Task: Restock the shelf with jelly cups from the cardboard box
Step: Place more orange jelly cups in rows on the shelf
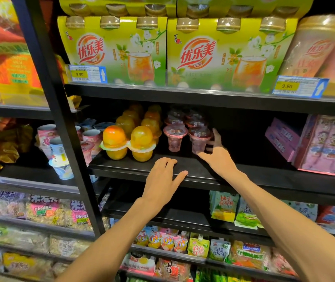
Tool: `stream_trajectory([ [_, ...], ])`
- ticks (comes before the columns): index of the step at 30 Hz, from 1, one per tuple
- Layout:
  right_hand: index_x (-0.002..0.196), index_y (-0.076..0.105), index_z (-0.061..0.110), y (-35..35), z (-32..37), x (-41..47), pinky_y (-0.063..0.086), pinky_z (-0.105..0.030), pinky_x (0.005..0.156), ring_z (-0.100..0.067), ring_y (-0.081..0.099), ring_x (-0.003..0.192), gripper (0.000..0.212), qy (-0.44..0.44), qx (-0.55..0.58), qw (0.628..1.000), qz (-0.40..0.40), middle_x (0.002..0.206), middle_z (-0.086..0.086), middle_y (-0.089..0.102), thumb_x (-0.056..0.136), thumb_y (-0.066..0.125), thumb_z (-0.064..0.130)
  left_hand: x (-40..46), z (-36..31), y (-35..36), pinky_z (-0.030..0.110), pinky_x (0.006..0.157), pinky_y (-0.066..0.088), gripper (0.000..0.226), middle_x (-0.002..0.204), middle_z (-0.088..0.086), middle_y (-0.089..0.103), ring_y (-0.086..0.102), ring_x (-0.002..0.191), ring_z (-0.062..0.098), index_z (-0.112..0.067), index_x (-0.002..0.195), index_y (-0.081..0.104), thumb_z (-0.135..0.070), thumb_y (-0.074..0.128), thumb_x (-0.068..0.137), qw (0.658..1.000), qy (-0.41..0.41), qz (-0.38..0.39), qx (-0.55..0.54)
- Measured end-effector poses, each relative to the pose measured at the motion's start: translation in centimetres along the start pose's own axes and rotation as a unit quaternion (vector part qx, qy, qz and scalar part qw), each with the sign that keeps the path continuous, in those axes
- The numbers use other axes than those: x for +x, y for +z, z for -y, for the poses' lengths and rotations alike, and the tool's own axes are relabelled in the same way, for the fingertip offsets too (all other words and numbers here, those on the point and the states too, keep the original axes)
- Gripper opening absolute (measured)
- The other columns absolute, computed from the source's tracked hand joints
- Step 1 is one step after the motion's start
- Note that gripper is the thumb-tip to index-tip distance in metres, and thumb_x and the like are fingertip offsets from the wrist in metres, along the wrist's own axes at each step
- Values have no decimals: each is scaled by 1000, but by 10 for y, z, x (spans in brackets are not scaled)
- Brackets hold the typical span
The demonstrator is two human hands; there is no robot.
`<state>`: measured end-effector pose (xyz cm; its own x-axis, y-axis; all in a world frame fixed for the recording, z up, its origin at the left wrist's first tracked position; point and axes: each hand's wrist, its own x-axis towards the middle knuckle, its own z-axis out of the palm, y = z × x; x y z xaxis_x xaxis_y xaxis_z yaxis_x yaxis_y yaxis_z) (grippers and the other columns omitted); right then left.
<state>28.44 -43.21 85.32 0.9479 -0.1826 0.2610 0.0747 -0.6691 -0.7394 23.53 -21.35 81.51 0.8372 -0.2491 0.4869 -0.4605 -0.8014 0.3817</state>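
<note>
Mid-frame, the yellow-orange jelly cups (129, 139) stand in two rows running back; about eight show. Right of them, roughly six pink jelly cups (187, 133) are visible. At the top, two green milk-tea packs (168, 51) and two price tags (88, 74). Two hands (163, 180).

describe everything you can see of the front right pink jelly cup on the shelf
The front right pink jelly cup is clear plastic with a domed lid, a wide pink rim and a narrow tapered base holding pinkish jelly. It stands upright on the black shelf, heading the right-hand row of pink cups, beside another front cup on its left. The right hand is spread around it, thumb by its base, fingers at its right side.
</note>
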Motion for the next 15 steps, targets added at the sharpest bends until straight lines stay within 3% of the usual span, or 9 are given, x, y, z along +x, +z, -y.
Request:
stream_trajectory([
  [5,166,8,21,-12,0,-26,46,-46,113,-26,51,139,107,-7,-30,1000,5,157,-11,46,89,81,34,-2,3,2,32,113,42,55,137,2,56,47,134,17,-14,141,56,-54,49,103,1000,20,-10,8],
  [8,166,3,29,-21,2,-48,43,-45,116,-26,47,143,111,-10,-18,1000,3,160,-11,41,88,82,35,-7,7,2,34,114,41,55,139,3,55,46,137,19,-13,143,54,-51,48,104,998,56,-9,27],
  [15,166,9,35,-24,10,-113,32,-41,122,-15,31,153,102,-48,-114,992,25,168,3,30,89,73,57,-42,23,1,45,125,29,67,162,14,38,25,155,30,-16,158,38,-54,44,104,980,131,-8,147],
])
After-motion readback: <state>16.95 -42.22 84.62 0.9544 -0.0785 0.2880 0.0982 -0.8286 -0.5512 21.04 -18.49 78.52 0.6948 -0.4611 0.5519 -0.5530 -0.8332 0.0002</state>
